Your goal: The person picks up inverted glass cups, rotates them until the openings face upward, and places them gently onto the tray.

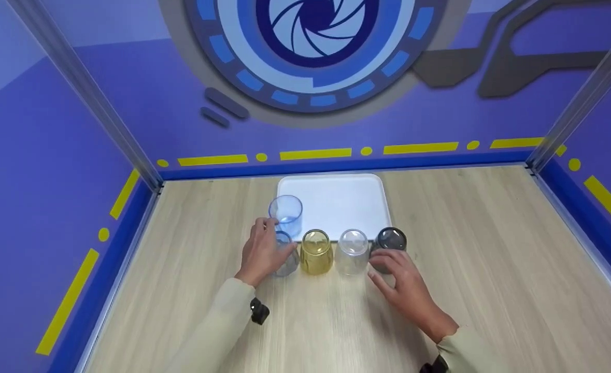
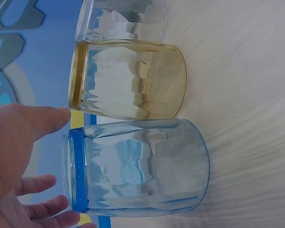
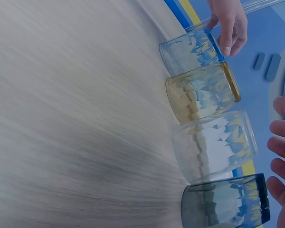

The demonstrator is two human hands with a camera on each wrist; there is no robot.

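Left hand [image 1: 264, 253]: thumb and fingers parted, loosely bent, gripping nothing; contact with the glass could not be told. Near blue glass [image 2: 142, 166] stood inverted below this hand, base up, long axis vertical. Second blue glass [image 1: 286, 207] stood mouth up beyond its fingertips, on the white tray [image 1: 346, 202]. Right hand [image 1: 402, 281] was half open, holding nothing, close by the inverted dark glass [image 1: 391, 239]. Yellow glass [image 1: 316, 254] and clear glass [image 1: 353, 254], both base up, stood between the hands.
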